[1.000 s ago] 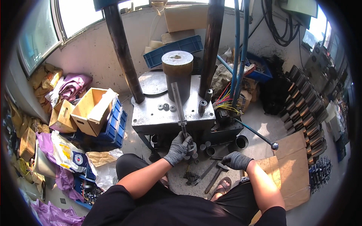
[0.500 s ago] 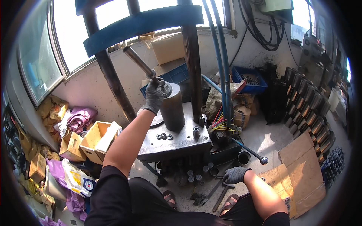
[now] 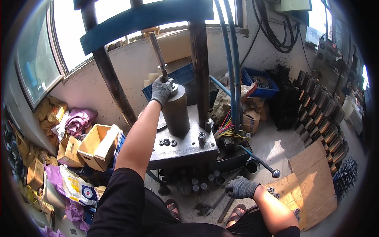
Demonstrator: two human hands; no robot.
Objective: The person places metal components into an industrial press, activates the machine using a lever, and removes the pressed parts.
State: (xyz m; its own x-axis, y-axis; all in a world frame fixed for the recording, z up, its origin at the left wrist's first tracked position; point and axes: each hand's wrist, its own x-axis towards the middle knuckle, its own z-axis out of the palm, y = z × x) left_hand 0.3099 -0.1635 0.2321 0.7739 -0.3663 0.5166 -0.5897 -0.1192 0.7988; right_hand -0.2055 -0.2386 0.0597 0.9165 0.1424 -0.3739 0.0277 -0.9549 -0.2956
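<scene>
My left hand [image 3: 161, 93], in a dark grey knit glove, is closed around the lower part of a metal rod [image 3: 157, 49] with a collar. The rod leans slightly left, and my hand hides its lower end. Beside that hand stands a thick upright steel cylinder [image 3: 176, 114], with a small ring-shaped part [image 3: 174, 90] on its top. The cylinder rests on the metal press table [image 3: 185, 149]. My right hand [image 3: 241, 187], gloved alike, hangs low with fingers curled, over a hammer handle [image 3: 226, 210] on the floor; whatever is inside its fingers is hidden.
Small black rings [image 3: 167, 142] and a short sleeve [image 3: 201, 138] sit on the press table. Blue press crossbeam [image 3: 146, 25] and dark posts [image 3: 198, 75] frame it. A ball-ended lever [image 3: 275, 173] sticks out right, near cardboard [image 3: 312, 177] and stacked metal tubes [image 3: 321, 106]. Open boxes [image 3: 98, 148] stand left.
My left hand has swung the rod from a strong leftward tilt to nearly upright, beside the cylinder's top. My right hand has turned and shifted slightly, with its fingers more curled.
</scene>
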